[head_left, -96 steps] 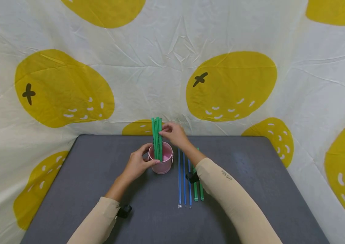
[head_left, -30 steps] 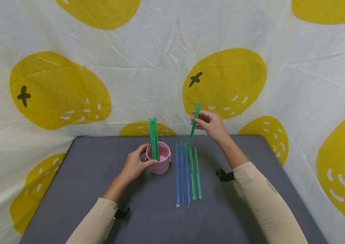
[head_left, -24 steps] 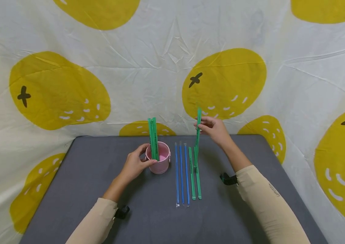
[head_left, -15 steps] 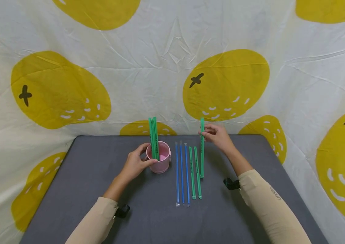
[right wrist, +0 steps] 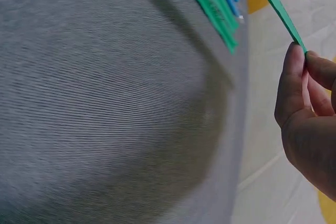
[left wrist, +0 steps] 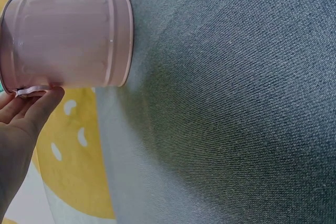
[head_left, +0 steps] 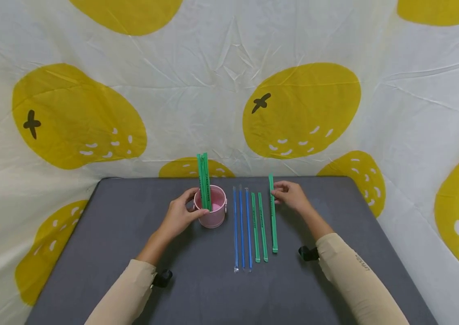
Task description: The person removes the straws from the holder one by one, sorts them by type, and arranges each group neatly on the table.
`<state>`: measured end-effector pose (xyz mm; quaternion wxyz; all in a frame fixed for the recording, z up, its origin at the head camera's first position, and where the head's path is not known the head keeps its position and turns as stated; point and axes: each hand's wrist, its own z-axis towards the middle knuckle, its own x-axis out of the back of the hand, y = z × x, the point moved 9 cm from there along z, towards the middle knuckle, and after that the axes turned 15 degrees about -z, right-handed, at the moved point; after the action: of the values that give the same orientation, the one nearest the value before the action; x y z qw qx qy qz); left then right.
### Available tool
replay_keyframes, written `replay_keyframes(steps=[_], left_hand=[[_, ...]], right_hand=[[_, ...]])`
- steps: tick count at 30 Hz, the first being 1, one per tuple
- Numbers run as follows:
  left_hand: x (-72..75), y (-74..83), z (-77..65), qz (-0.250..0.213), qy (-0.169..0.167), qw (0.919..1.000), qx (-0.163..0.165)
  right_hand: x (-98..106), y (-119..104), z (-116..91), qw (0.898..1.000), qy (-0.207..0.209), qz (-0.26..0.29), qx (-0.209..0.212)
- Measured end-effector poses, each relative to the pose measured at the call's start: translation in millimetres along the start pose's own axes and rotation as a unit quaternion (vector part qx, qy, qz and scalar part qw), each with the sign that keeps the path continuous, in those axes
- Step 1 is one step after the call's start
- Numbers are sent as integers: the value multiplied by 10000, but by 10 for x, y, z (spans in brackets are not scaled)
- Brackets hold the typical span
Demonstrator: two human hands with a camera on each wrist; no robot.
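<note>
In the head view my left hand (head_left: pixel 179 214) grips the small pink bucket (head_left: pixel 213 221), thumb at its near rim and fingers at its left side. The left wrist view shows fingertips at the bucket's handle loop (left wrist: pixel 34 91). Several green paper-wrapped straws (head_left: pixel 204 183) stand in the bucket, leaning against its left side. My right hand (head_left: pixel 292 196) pinches one green wrapped straw (head_left: pixel 273 225) near its far end, between thumb and fingers. In the right wrist view that straw (right wrist: pixel 275 3) is raised off the table, its shadow below.
Left of the held straw, two green wrapped straws (head_left: pixel 262 225) lie side by side on the dark grey table (head_left: pixel 213 293). Three blue straws (head_left: pixel 242 230) in clear wrappers lie parallel, between them and the bucket. A white cloth (head_left: pixel 197 113) with yellow fruit prints hangs behind the table.
My right hand has come away from the straws in the bucket with one green straw, moved right, and lowered it beside the two lying green ones. My left hand stays at the bucket.
</note>
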<state>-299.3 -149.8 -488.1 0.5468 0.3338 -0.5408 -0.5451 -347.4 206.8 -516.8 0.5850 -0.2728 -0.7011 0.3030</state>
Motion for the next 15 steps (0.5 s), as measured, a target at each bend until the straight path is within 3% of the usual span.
replay_keyframes(steps=[15], left_hand=[[-33,9,9,71,-49,10000,6]], right_hand=[[-316,240,0,9983,-126,93,-554]])
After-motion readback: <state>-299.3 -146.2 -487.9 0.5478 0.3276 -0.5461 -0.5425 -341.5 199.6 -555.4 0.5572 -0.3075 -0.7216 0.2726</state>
